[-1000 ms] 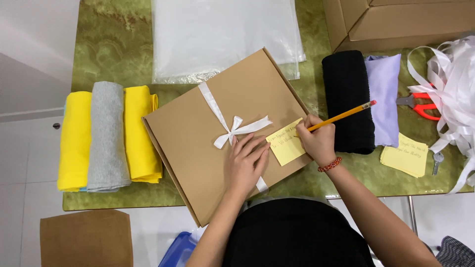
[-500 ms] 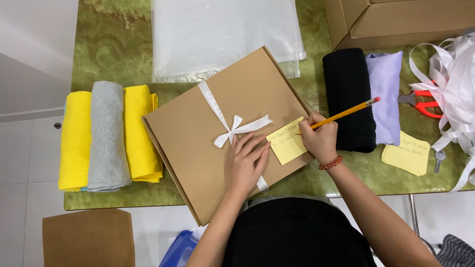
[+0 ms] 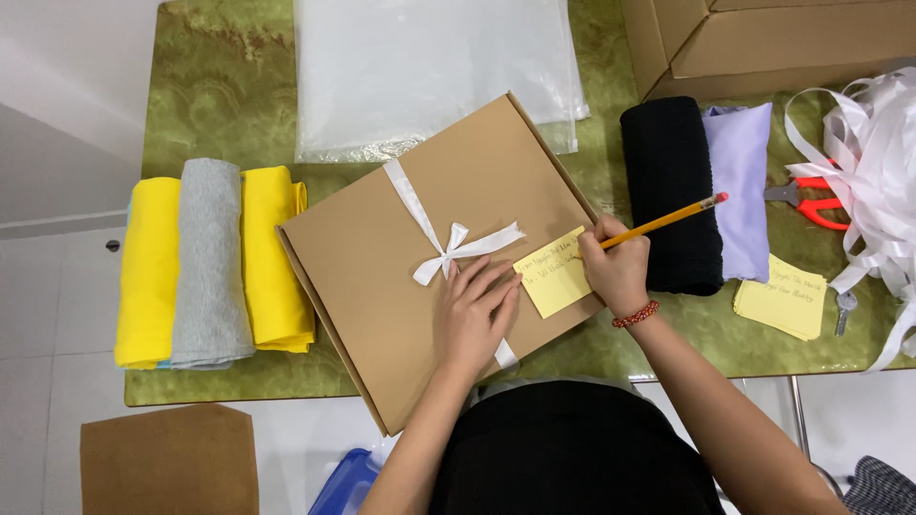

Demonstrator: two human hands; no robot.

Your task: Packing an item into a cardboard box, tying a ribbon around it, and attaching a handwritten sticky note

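Note:
A flat brown cardboard box (image 3: 382,257) tied with a white ribbon bow (image 3: 458,250) lies tilted on the green marbled table (image 3: 219,95). A yellow sticky note (image 3: 551,282) with handwriting sits on the box's right corner. My left hand (image 3: 475,315) rests flat on the box lid just left of the note, fingers spread. My right hand (image 3: 615,269) grips a yellow pencil (image 3: 668,219), its tip on the note's right edge. A red bead bracelet circles my right wrist.
Rolled yellow and grey cloths (image 3: 205,262) lie at the left. A black roll (image 3: 671,191) and a lilac cloth (image 3: 740,181) lie right of the box. Beyond are a sticky-note pad (image 3: 782,300), red scissors (image 3: 811,202), loose white ribbon (image 3: 873,143), a clear plastic bag (image 3: 429,67) and a cardboard carton (image 3: 782,43).
My right hand with the pencil has shifted slightly along the note. My left hand and the box have stayed in place.

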